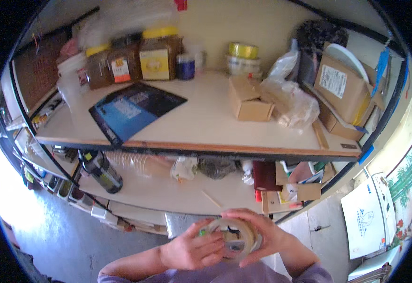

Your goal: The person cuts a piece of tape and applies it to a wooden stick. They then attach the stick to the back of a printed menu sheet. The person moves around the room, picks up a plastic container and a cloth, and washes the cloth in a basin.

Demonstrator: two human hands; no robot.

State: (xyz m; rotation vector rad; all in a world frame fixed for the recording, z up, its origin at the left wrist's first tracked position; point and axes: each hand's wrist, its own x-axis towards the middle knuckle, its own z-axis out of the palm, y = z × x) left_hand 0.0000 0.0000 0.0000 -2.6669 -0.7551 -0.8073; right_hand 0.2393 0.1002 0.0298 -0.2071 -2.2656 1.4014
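Observation:
Low in front of me, before the shelving, both hands hold a pale, ring-shaped roll of tape (249,236) with its open middle facing me. My left hand (194,247) is closed at its left side, with curled fingers reaching over the rim into the middle. Around the top and right side wraps my right hand (267,236), its thumb low and its fingers over the upper edge. A small bit of green shows beside the left fingers; I cannot make out what it is.
The upper shelf (201,122) holds a blue-black folder (135,111), yellow-lidded jars (158,54), stacked tape rolls (243,59), a small carton (251,104) and plastic bags (293,106). A dark bottle (100,170) stands on the shelf below. A white cabinet (368,217) is at right.

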